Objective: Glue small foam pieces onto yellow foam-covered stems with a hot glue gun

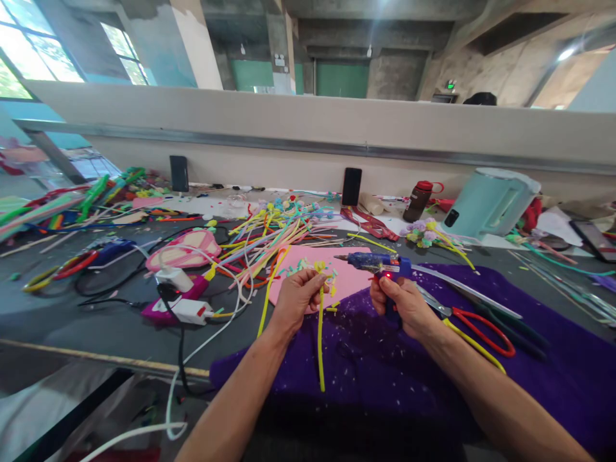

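My left hand point(301, 295) pinches a yellow pipe cleaner point(321, 346), whose stem hangs down below the fingers. A small yellow tuft shows just above the fingertips. In my right hand point(402, 301) is a blue glue gun point(375, 260) with a lit red light, its tip pointing left toward the tuft, a short gap apart. A clear glue stick point(466, 292) extends from the gun's rear. Under the hands lies a pink mat point(349, 260) with small yellow and teal bits on it. A purple cloth point(366, 366) covers the table's near side.
Red-handled scissors point(484, 330) lie to the right. A magenta power strip point(158, 308) with plugs and cables sits on the left. Behind are heaped pipe cleaners point(283, 231), a phone point(351, 186), a brown bottle point(418, 202) and a teal kettle point(488, 205).
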Available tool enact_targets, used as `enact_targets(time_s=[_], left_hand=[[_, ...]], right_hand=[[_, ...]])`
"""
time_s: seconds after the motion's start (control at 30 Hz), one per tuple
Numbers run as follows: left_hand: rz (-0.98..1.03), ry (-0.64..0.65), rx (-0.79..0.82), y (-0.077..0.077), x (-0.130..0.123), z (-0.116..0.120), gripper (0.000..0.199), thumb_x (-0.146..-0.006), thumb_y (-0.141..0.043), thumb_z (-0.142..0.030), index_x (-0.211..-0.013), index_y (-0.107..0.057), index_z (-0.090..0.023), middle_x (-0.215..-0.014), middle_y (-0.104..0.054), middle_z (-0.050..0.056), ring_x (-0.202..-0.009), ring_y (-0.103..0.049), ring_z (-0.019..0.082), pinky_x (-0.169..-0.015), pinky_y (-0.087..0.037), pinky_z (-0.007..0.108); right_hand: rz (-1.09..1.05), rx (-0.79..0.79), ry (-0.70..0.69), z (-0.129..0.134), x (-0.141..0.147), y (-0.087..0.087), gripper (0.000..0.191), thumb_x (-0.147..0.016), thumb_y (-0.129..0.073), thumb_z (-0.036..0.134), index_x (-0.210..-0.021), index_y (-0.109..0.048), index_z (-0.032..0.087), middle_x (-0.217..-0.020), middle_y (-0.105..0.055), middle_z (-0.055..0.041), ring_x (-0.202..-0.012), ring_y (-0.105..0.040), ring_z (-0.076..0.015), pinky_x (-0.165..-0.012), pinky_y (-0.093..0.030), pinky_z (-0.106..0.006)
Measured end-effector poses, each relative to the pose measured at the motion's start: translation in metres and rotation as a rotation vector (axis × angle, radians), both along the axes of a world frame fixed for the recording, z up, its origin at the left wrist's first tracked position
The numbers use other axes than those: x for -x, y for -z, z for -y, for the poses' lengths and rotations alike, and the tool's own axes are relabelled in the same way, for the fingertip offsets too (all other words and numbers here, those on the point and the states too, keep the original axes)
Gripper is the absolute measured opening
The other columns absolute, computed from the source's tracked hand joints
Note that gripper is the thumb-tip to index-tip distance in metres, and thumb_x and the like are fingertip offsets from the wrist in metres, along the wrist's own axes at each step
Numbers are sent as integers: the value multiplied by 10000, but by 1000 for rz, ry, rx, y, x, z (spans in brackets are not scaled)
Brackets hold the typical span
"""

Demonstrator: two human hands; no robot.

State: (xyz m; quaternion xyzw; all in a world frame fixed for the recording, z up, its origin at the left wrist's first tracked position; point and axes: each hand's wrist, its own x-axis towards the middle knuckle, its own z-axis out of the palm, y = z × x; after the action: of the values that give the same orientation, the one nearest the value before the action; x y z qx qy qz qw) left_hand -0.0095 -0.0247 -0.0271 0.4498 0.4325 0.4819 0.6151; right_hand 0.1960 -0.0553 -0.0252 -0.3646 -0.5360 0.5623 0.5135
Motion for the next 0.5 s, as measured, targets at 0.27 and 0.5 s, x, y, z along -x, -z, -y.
enact_targets(time_s=[0.27,0.5], left_hand=[[34,-17,-27,2,0,-1,290,-647,-686,-389,-652,-570,-124,-502,-567,-25,-357,-418,17,-346,-317,120],[34,-11,-25,1,0,0,287,-655,-680,-387,-656,-572,-122,-538,-588,-18,-354,-414,13,-343,-321,125]], right_hand=[[168,10,16,3,0,0,337,-822,-482,448,-725,-571,138,-604,-545,-11,-500,-442,-96,-526,-324,-243],[161,-50,54,-1,-1,2,358,-836,-466,422,-608,-513,150,-521,-482,6,-489,-432,-98,-519,-311,-241]])
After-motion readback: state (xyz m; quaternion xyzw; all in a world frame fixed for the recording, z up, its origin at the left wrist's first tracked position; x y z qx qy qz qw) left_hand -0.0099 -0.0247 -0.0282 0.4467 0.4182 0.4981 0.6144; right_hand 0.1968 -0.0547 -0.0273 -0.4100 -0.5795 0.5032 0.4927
